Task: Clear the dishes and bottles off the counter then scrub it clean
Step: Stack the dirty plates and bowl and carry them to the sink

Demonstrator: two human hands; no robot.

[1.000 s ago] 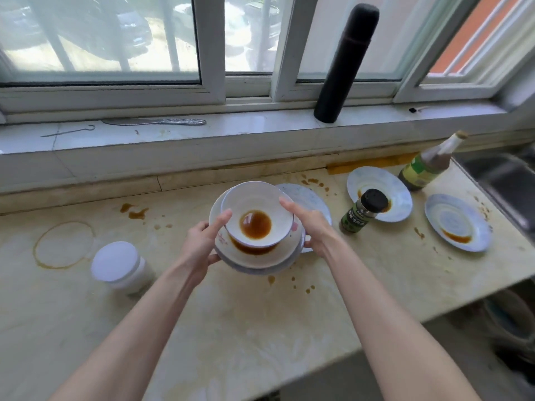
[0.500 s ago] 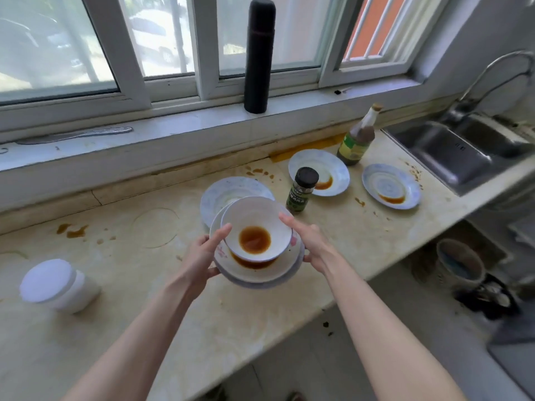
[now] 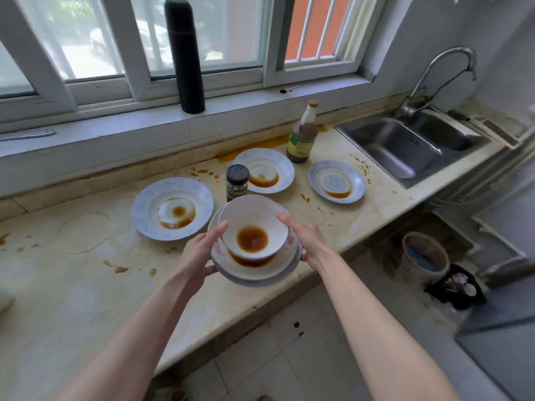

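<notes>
I stand at a pale stone tabletop [image 3: 86,285] that runs under a white-framed window, with a steel sink [image 3: 405,146] and its curved faucet [image 3: 443,70] set in at the right end. Brown sauce rings and drips mark the stone, most of them towards the back edge and near the sink.

Both my hands carry the stack of dishes [image 3: 286,263] just above the front edge of the tabletop, right of its middle. The stack is a white bowl [image 3: 252,211] with a brown puddle in its bottom, set in a shallow plate, with another plate under that. My left hand [image 3: 199,256] grips the stack's left side, thumb against the bowl's rim and fingers curled out of sight underneath. My right hand [image 3: 307,241] grips the right side the same way, thumb on the rim.

Three dirty plates lie on the tabletop beyond the stack. The large plate [image 3: 144,204] is left of it, the middle plate [image 3: 285,169] is near the back edge, and the small plate [image 3: 317,175] is towards the sink. A black-capped spice jar [image 3: 237,182] stands upright just behind the stack, between the large and middle plates. A sauce bottle [image 3: 302,137] stands by the back edge, just beside the middle plate.

On the windowsill a tall black flask [image 3: 186,56] stands upright. A round bin [image 3: 425,256] sits on the tiled floor below the sink end.
</notes>
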